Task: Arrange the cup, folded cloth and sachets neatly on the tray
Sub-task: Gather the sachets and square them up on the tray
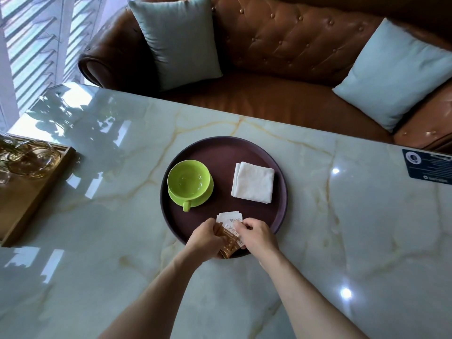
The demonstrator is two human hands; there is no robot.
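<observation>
A round dark purple tray [223,149] lies on the marble table. On its left stands a green cup [188,179] on a matching saucer, handle toward me. A folded white cloth [253,182] lies on the tray's right half. At the tray's near rim, several white and brown sachets [231,228] are fanned out between my hands. My left hand [204,237] pinches their left side and my right hand [256,234] grips their right side. The sachets' lower ends are partly hidden by my fingers.
A wooden tray [36,192] with glassware stands at the table's left edge. A dark blue card [426,167] lies at the far right. Behind the table is a brown leather sofa [281,57] with two pale blue cushions.
</observation>
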